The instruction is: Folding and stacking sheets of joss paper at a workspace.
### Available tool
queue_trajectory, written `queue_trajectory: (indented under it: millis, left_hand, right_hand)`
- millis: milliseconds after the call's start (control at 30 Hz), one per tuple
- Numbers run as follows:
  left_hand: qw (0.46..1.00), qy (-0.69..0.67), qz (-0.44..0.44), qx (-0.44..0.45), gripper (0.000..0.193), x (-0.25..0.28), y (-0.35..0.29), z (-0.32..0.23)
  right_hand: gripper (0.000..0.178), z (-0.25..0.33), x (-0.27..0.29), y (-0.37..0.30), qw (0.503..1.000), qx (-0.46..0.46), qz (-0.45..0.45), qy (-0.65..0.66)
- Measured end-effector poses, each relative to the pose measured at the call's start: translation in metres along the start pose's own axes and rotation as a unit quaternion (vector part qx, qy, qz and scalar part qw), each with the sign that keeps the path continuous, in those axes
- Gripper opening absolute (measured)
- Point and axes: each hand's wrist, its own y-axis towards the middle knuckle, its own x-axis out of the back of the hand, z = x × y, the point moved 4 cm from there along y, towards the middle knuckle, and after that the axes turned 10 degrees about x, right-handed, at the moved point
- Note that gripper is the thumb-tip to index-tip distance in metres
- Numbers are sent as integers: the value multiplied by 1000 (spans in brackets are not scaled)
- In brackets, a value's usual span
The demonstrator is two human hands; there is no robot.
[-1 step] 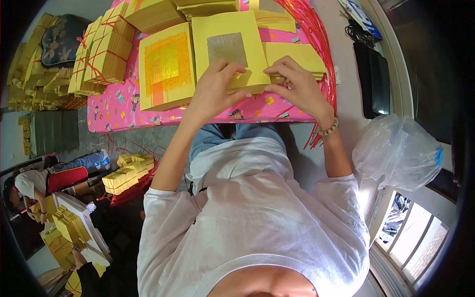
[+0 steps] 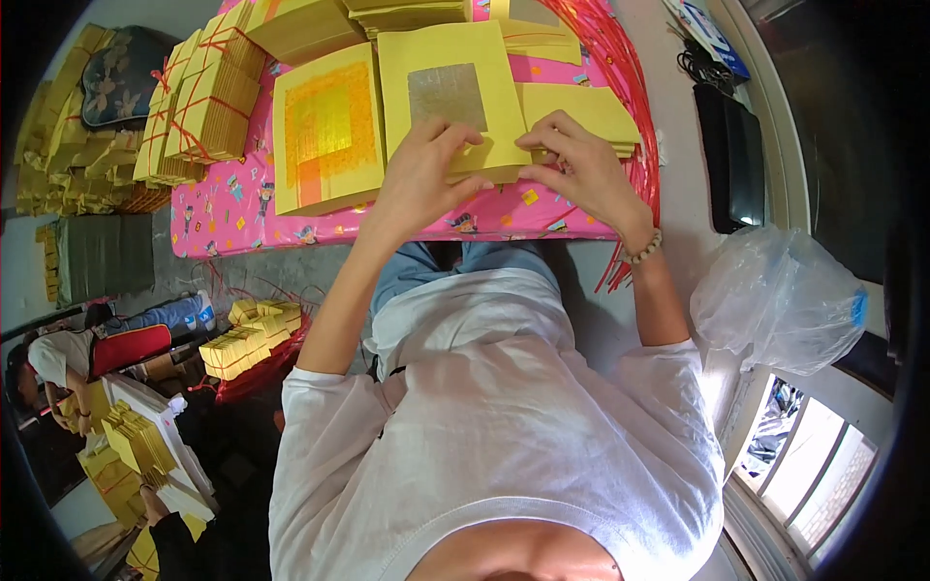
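A stack of yellow paper sheets [image 2: 446, 48] with a silver-grey square on top lies in front of me on a pink table. My left hand [image 2: 431, 174] grips its near edge, fingers bent over the top sheet and thumb low at the front side. At the near right corner, my right hand [image 2: 576, 167] has bent fingers and thumb against the same stack; a beaded bracelet circles that wrist. Left of it lies another yellow stack [image 2: 373, 184] with an orange-and-gold square. A lower yellow paper stack [image 2: 576, 102] sits behind my right hand.
Bundles tied with red string [image 2: 208, 107] stand at the table's left. Red plastic strands [image 2: 635, 87] hang along its right edge. A black case [image 2: 731, 160] and a clear plastic bag [image 2: 775, 300] lie to the right. Lower left, a person [image 2: 63, 353] handles yellow paper at another table.
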Motion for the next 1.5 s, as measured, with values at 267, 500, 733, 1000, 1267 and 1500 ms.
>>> queue_trajectory:
  millis: [267,500,733,1000,1267,1500]
  left_hand:
    - [999,-21,-31,16,22,-2,-4,9]
    - [992,-107,-43,51,16,-8,-2,18]
    - [993,-90,-57,47,12,-8,-3,18]
    - [991,-103,-57,57,11,-8,-3,17]
    - [993,-89,-60,51,15,-8,-3,16]
    - [992,-90,-65,58,17,-9,-4,19]
  right_hand:
    - [16,-6,-1,8,999,28,33,-10]
    - [15,-8,2,16,999,30,44,2]
    - [19,-13,1,21,998,-3,52,25]
    - [21,-15,2,22,998,11,63,8]
    - [17,-8,2,29,996,49,65,-48]
    - [19,-4,5,35,996,66,18,-50]
